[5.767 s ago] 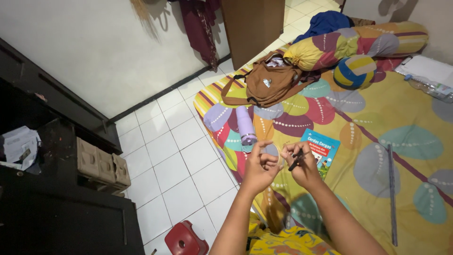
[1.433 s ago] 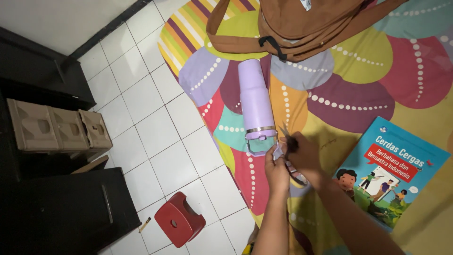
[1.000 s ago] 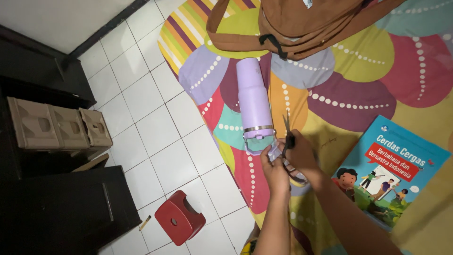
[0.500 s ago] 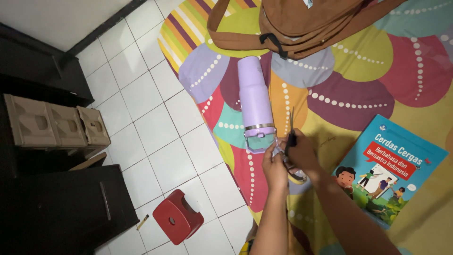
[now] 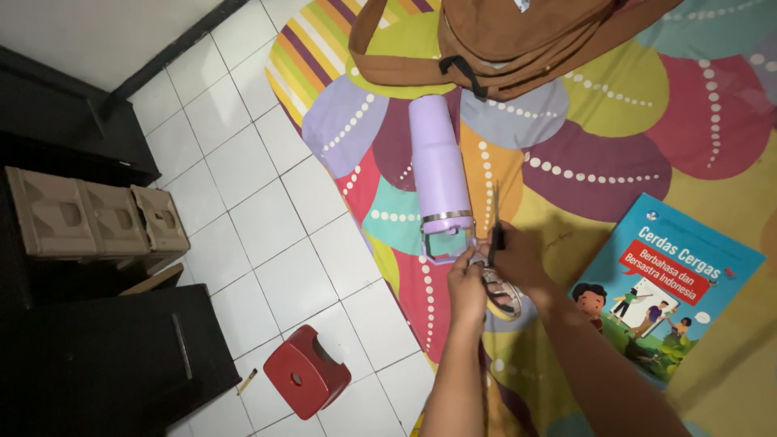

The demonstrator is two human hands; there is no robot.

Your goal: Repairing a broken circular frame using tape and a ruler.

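My left hand (image 5: 468,285) and right hand (image 5: 518,263) pinch a dark pen (image 5: 494,235) together, the purple bottle (image 5: 439,182) lying just at eleven o'clock, long axis toward twelve.

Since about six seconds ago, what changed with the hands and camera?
The view closed in: the far pillows and ball are out of frame. Both hands moved from mid-air over the mat to the lid end of the purple bottle. The right hand keeps a dark pen-like tool; the left hand sits close against it. In the last second and a half, almost nothing moved. Bottle, backpack, book and stool stayed put.
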